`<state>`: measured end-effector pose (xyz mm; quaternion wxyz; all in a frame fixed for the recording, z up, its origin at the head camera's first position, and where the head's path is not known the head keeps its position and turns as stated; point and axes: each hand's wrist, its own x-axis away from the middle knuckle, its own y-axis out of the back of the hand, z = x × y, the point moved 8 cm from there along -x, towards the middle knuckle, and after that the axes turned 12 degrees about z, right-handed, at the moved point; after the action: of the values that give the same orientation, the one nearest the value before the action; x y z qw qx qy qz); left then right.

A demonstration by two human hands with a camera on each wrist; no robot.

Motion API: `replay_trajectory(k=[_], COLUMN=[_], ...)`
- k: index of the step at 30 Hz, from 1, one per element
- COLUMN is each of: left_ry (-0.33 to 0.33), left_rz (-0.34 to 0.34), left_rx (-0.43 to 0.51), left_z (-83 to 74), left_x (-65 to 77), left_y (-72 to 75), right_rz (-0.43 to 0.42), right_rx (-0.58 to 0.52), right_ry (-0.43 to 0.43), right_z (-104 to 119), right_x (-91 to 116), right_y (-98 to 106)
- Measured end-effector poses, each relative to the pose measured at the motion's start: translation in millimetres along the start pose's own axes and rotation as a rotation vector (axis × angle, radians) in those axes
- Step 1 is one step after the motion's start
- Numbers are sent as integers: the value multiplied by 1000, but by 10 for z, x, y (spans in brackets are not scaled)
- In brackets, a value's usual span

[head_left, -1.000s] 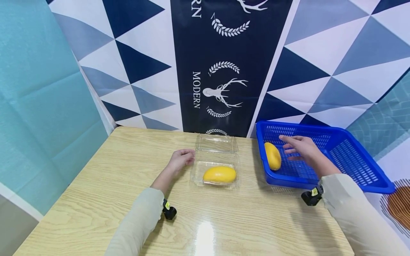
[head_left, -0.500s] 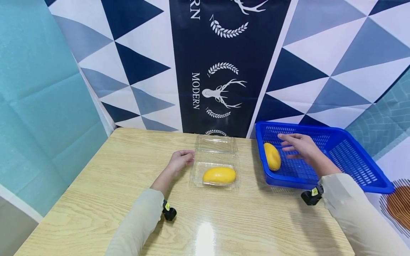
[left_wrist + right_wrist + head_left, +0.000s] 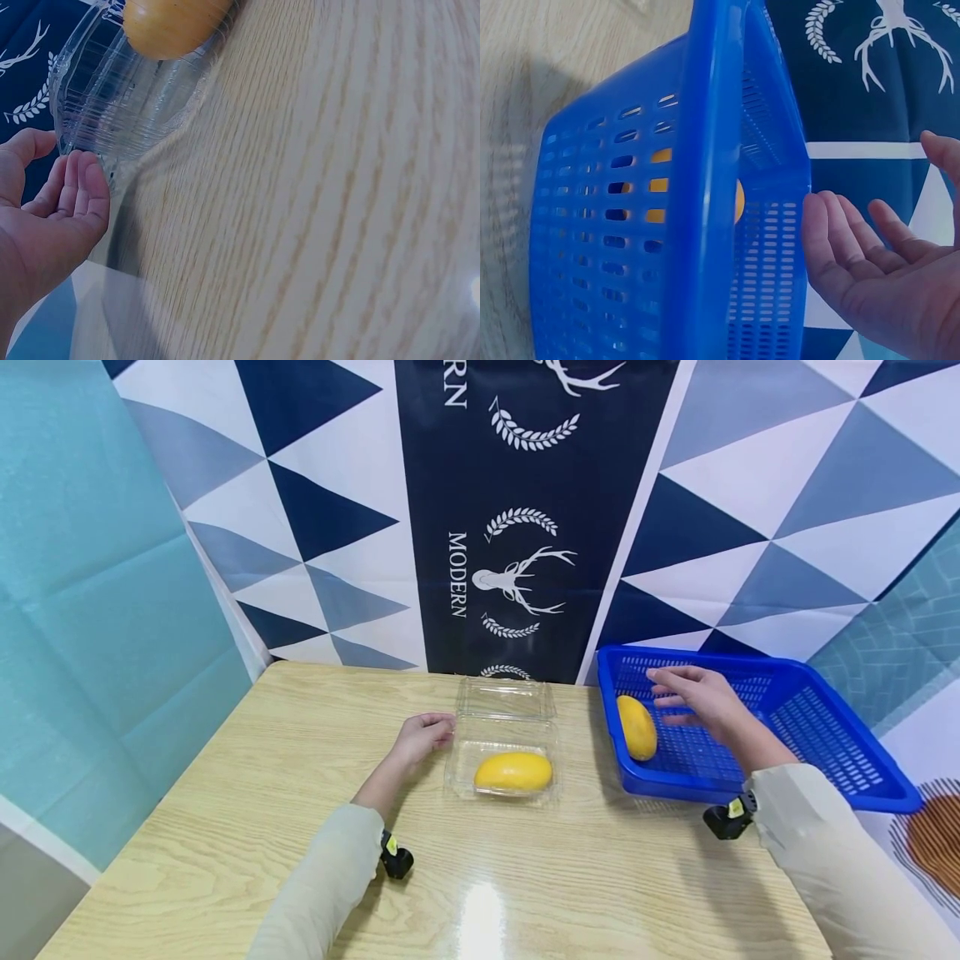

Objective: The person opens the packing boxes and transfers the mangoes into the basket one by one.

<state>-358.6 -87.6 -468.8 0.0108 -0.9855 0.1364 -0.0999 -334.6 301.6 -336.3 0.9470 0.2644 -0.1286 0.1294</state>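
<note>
A clear plastic clamshell container (image 3: 504, 732) lies on the table with its lid folded back. One yellow mango (image 3: 513, 772) rests in its front half. At the container's left edge, my left hand (image 3: 424, 739) pinches the rim between thumb and fingertips, as the left wrist view (image 3: 64, 202) shows. To the right stands a blue plastic basket (image 3: 757, 793), and a second mango (image 3: 637, 728) lies against its left wall. My right hand (image 3: 705, 700) hovers over the basket, palm to the left, fingers spread and holding nothing. Through the slots in the right wrist view, parts of the basket's mango (image 3: 658, 186) show.
The wooden table (image 3: 315, 710) carries both containers. A patterned cloth (image 3: 517, 485) hangs directly behind, close to the container's lid and the basket's back rim. The basket's right end reaches past the table's right side, near a brown round print (image 3: 937, 839).
My right hand has risen very slightly above the basket. My left hand, the container and both mangoes keep their places.
</note>
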Motion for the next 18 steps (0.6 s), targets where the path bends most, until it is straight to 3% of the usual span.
replay_trajectory(k=[18], left_ry=[-9], left_rz=[-2], left_rx=[8], left_z=[-7], left_x=[1], left_y=[-4], right_rz=[12], right_rx=[-23], right_ry=[82], right_z=[218], right_x=[22], right_y=[-83])
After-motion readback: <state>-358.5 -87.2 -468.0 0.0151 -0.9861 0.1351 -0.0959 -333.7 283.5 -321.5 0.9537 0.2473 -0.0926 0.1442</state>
